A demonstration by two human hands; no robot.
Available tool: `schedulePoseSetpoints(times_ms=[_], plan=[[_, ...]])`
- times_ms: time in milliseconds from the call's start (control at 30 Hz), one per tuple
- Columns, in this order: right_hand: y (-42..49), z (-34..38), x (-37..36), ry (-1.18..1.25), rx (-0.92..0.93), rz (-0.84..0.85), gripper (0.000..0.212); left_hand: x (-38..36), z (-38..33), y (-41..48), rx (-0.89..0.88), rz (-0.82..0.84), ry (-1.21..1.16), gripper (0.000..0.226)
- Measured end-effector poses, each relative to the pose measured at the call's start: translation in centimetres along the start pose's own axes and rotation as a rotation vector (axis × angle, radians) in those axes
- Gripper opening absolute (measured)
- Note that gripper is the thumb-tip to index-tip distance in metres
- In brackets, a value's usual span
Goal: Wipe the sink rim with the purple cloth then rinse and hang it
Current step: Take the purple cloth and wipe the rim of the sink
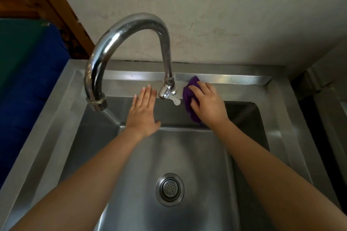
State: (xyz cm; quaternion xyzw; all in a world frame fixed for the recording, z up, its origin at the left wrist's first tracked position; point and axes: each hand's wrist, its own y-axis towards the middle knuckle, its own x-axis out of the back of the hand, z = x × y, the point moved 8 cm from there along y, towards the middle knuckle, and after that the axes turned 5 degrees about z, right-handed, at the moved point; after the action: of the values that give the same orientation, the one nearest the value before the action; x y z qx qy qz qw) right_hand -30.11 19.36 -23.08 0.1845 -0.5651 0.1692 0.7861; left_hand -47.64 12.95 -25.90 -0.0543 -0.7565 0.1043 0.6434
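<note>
Right hand (207,102) bunches purple cloth (189,99) on back sink rim (234,91), centre-right of frame, just beside tap lever (175,100). Left hand (143,111) flat, fingers straight, empty. Risk: cloth snags lever, starts water early.

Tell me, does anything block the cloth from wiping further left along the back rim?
Yes. The faucet base stands on the sink rim just left of the purple cloth in the right hand; the left hand lies open beyond it.

The right hand (208,104) hides most of the purple cloth (188,93); the near rim of the sink (234,79) is cut off.
</note>
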Motion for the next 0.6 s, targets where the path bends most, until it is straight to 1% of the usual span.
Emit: schedulePoseSetpoints(times_ms=[100, 200, 300, 367, 467, 600], plan=[[-1.7, -4.2, 1.5, 0.015, -0.167, -0.046, 0.04, 0.0, 0.0, 0.0, 0.007, 0.008, 0.014, 0.105], [-3.4, -8.7, 3.3, -0.017, -0.311, -0.058, 0.039, 0.1, -0.3, 0.0, 0.035, -0.004, 0.021, 0.101], [-5.0, -12.2, 4.9, -0.07, -0.394, -0.046, 0.04, -0.1, -1.4, -0.8, 0.097, -0.065, -0.012, 0.097], [-5.8, -13.2, 5.2, -0.095, -0.419, -0.035, 0.04, -0.8, -3.4, -1.7, 0.107, -0.083, -0.025, 0.094], [-6.3, -13.5, 5.3, -0.1, -0.436, -0.032, 0.04, -1.8, -7.6, -2.8, 0.031, -0.084, -0.045, 0.087], [-6.8, -14.0, 5.4, -0.099, -0.466, -0.038, 0.041, -2.0, -13.4, -2.1, -0.168, -0.11, -0.012, 0.08]])
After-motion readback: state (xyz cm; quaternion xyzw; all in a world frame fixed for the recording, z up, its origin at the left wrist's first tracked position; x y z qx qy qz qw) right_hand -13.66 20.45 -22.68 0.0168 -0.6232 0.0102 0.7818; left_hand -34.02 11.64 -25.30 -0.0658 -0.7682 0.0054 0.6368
